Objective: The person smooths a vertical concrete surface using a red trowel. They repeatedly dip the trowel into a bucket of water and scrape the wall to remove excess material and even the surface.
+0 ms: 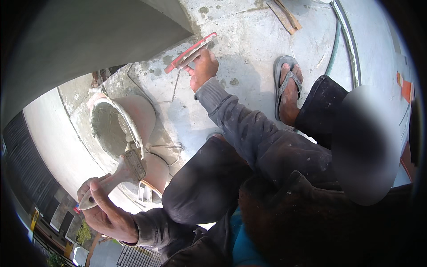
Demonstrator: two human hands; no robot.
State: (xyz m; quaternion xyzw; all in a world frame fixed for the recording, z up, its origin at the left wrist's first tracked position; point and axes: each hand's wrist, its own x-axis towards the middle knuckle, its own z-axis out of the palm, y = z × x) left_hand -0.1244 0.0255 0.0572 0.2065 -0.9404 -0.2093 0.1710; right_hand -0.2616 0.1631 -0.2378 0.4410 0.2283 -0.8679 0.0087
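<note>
My left hand (103,209) grips the handle of a wide, cement-crusted brush (132,165), whose head is just in front of a grey mortar-filled bucket (108,127). A second, pale red bucket (156,173) stands behind it, partly hidden by the brush. My right hand (203,69) is raised above the bucket area in the view, toward the top middle, holding a flat red-edged plastering float (189,52) by its back.
A grey plastered overhang (115,31) fills the upper left. Wooden offcuts (284,17) lie on the speckled concrete floor (240,35). A hose (334,49) runs along the right, beside my sandalled foot (288,89). A metal grate (138,257) shows at the bottom.
</note>
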